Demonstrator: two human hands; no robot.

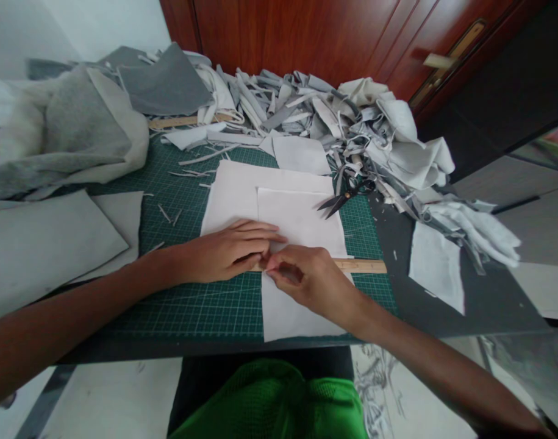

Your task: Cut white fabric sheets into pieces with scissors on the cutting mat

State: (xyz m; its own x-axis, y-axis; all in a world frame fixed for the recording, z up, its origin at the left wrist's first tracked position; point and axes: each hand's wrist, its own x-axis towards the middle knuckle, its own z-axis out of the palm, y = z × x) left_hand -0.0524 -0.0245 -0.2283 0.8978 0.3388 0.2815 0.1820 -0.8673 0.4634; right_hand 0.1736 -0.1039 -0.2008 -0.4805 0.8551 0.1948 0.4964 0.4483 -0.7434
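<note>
My left hand (242, 247) lies with stretched fingers on a white piece of cloth (297, 219), near a wooden ruler (363, 266). The ruler runs crosswise over the cloth, partly covered by both hands. Just right of the left fingertips, my right hand (318, 280) is closed in a pinch at the ruler's edge. What sits between its thumb and finger is too small to make out. Below the ruler the cloth continues toward the table's front edge. Black scissors (345, 196) rest half spread at the cloth's upper right.
A green cutting mat (205, 311) covers much of the dark table. Grey and white fabric scraps (279, 103) are heaped along the back. Larger fabric sheets (45, 238) lie at left, and a small white piece (436, 265) at right. Behind stands a wooden door (288, 36).
</note>
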